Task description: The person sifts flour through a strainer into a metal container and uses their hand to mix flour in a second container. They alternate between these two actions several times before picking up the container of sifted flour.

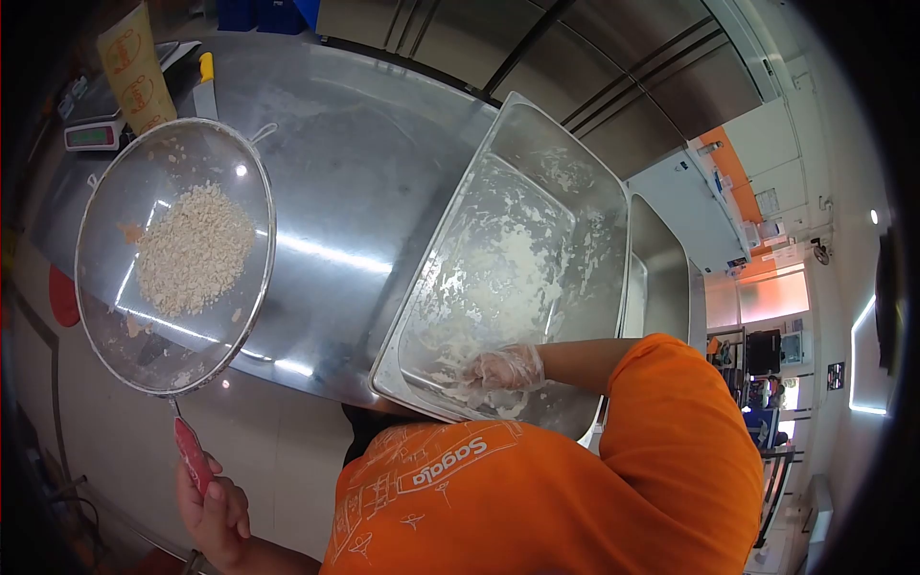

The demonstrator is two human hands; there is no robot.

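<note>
My left hand (213,503), bare, is wrapped round the red handle (192,455) of a large round sieve (271,225). Off-white crumbly granules (195,249) lie heaped on the mesh, with a few scraps stuck near its rim. In a clear plastic glove, my right hand (503,370) is down inside a deep metal tray (407,331), near its close corner. Its fingers are curled in, and what they hold, if anything, is hidden. White powder (513,264) coats the tray's bottom and sides in patches.
The steel table (335,153) bears a yellow-handled knife (205,86), a scale (93,136) and a yellow printed packet (137,72). Another metal basin (656,259) adjoins the tray. Steel cabinets (575,67) stand behind. A red object (63,297) is beyond the sieve's left edge.
</note>
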